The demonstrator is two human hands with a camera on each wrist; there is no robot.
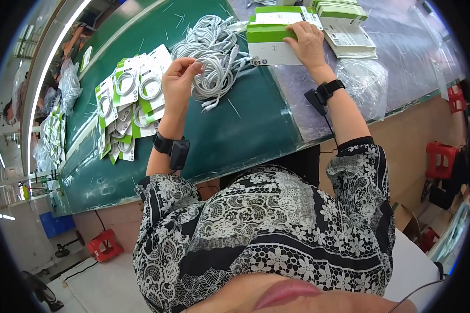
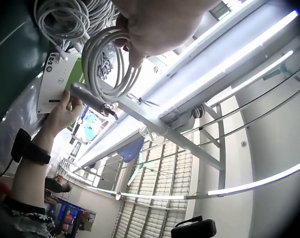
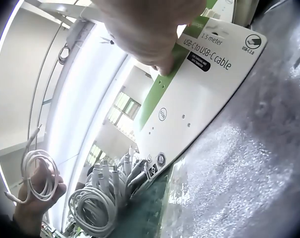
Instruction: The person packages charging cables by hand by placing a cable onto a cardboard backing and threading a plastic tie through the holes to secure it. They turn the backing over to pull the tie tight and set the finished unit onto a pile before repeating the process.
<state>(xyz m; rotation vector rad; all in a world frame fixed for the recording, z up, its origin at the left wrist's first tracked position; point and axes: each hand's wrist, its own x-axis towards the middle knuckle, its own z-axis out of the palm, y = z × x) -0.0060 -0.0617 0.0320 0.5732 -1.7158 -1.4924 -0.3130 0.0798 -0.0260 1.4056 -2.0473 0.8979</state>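
Observation:
Raised at the green table's left part, the left hand (image 1: 178,86) pinches a coiled white cable (image 2: 108,64); the right wrist view shows the coil (image 3: 40,176) hanging from its fingers. The cable's plug ends stick out of the coil. The right hand (image 1: 309,46) grips the upper edge of a white and green card (image 1: 274,53) at the front of a card stack. Printing on this card (image 3: 189,99) reads "USB-C to USB-C cable", and small holes show in it. Part of the right fingers is hidden behind the palm in the right wrist view.
A heap of coiled cables (image 1: 211,65) lies between the hands. Cards with cables mounted (image 1: 125,86) are piled at left. More card stacks (image 1: 350,41) and crumpled clear plastic (image 1: 363,83) lie at right. Red stools (image 1: 441,159) stand beyond the table edge.

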